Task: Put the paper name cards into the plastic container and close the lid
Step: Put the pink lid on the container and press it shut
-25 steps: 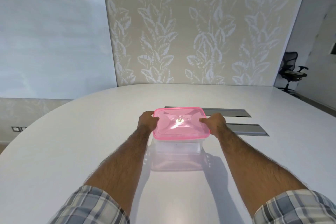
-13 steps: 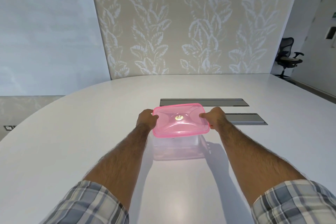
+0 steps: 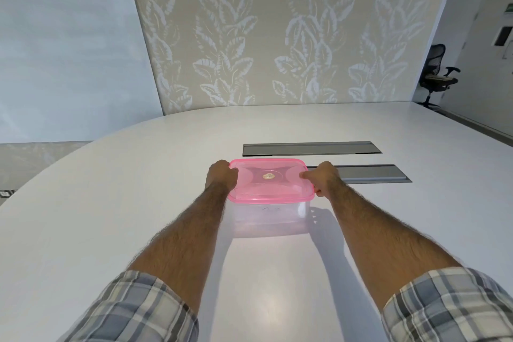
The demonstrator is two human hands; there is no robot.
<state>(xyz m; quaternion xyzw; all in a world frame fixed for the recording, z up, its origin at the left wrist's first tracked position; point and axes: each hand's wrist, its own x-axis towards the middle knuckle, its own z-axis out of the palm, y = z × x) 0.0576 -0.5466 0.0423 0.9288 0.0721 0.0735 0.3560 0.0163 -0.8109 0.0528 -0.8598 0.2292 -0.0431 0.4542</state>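
1. Sat on the white table [image 3: 111,203] between the two hands: a clear plastic box [image 3: 270,214] with a translucent pink lid [image 3: 270,180] on top.
2. Looked seated all round, the lid [image 3: 270,180]; rounded corners, a raised rim, shallow moulded panels and a small round gold sticker at the centre.
3. Showed a faint dark scribble through the near wall of the box; contents otherwise too pale to make out, so no cards identified.
4. Cast a pinkish glow onto the glossy tabletop just nearer than the grip.
5. Clamped on the lid's left edge: left hand [image 3: 220,179], fingers curled, thumb over the rim.
6. Clamped on the lid's right edge: right hand [image 3: 323,180], thumb [image 3: 306,175] lying flat on top of the lid, other fingers folded beneath the rim.
7. Reached straight forward, both forearms bare and nearly parallel, wrists level with the lid.
8. Rolled above the elbows: plaid sleeves [image 3: 133,311] in grey, blue and cream.
9. Lay just beyond the grip, set flush into the table: two long grey metal panels [image 3: 311,148], the nearer one partly hidden behind the right hand.
10. Stood well beyond and to the right of the grip: a black mesh chair [image 3: 437,75].
11. Covered the far wall: beige paper [image 3: 277,36] with pale leaf patterns.
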